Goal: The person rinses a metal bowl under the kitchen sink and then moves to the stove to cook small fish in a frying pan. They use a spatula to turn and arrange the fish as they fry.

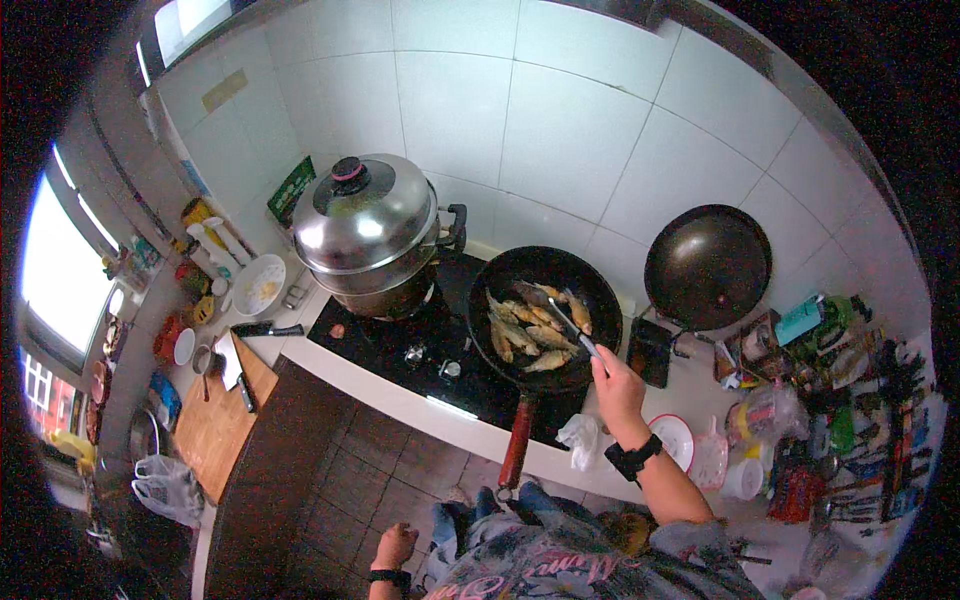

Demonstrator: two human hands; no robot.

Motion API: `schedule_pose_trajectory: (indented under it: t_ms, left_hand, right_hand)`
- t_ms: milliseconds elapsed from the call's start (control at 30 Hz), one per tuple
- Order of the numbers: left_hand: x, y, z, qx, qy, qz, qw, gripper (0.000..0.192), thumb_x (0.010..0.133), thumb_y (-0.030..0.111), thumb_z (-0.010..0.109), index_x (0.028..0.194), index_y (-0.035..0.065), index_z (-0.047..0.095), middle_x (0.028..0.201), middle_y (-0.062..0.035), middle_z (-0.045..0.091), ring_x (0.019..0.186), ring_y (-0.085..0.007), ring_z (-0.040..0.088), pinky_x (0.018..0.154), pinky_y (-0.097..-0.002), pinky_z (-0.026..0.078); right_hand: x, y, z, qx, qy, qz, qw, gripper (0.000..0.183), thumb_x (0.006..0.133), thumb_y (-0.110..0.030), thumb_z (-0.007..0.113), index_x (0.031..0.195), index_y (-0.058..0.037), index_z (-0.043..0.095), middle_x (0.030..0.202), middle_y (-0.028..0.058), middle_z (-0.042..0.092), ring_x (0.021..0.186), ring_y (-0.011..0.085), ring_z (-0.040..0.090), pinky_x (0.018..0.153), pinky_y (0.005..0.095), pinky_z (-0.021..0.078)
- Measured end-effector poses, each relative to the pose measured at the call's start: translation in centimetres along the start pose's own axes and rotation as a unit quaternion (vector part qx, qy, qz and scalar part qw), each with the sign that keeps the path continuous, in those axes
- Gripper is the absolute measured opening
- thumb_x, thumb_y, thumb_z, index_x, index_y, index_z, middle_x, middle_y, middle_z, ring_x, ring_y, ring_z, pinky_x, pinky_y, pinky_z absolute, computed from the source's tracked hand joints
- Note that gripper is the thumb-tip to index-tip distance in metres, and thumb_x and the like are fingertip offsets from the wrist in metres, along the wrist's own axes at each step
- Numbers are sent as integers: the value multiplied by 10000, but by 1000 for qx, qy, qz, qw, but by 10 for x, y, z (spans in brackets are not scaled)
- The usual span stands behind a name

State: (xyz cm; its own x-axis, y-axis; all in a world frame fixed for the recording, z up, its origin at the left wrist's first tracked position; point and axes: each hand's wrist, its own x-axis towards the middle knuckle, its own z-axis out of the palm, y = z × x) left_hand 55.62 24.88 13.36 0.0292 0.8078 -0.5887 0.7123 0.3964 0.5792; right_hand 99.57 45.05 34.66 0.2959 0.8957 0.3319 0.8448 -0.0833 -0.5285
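Several small whole fish, browned in places, lie in a black frying pan on the right side of the stove. My right hand grips the handle of a slim metal utensil, whose far end reaches down among the fish; its tip is too small to make out. The pan's reddish wooden handle points toward my body, with neither hand on it. Low beside my body, my left hand hangs over the floor with its fingers curled, and nothing shows in it.
A lidded steel steamer pot stands on the black glass hob, left of the pan. A cleaver lies on the wooden cutting board. A round black pan leans against the tiles. A crumpled white cloth or tissue lies at the counter's edge.
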Motion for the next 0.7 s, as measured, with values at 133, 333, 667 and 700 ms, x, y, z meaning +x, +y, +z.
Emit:
schedule_pose_trajectory:
  t_ms: [133, 333, 667, 700]
  left_hand:
    - [5, -10, 2, 37, 15, 20, 999, 399, 803, 334, 591, 1044, 15, 581, 905, -217, 627, 891, -375, 589, 765, -436, 477]
    - [13, -4, -2, 79, 2, 43, 996, 396, 804, 348, 582, 1045, 34, 585, 912, -222, 623, 900, -383, 583, 770, -456, 471]
    - [26, -11, 3, 69, -4, 36, 997, 389, 809, 340, 549, 1057, 43, 592, 921, -232, 618, 896, -382, 583, 772, -457, 472]
    - [26, -12, 3, 69, -4, 36, 997, 389, 809, 340, 549, 1057, 43, 592, 921, -232, 618, 896, -382, 583, 772, -457, 472]
  right_hand:
    - [-9, 9, -13, -7, 19, 8, 1000, 271, 875, -262, 531, 1078, -102, 612, 881, 162, 642, 747, 330, 619, 652, 405, 476]
    - [-21, 32, -10, -92, 3, -15, 996, 265, 860, -279, 553, 1070, -132, 620, 750, 134, 640, 631, 320, 608, 554, 415, 456]
    - [-16, 31, -7, -161, -12, -45, 986, 237, 841, -231, 588, 1041, -110, 624, 746, 98, 617, 674, 270, 598, 581, 378, 458]
    - [-15, 28, -7, -165, 8, -63, 984, 239, 839, -232, 590, 1046, -116, 621, 728, 91, 603, 663, 268, 590, 570, 382, 453]
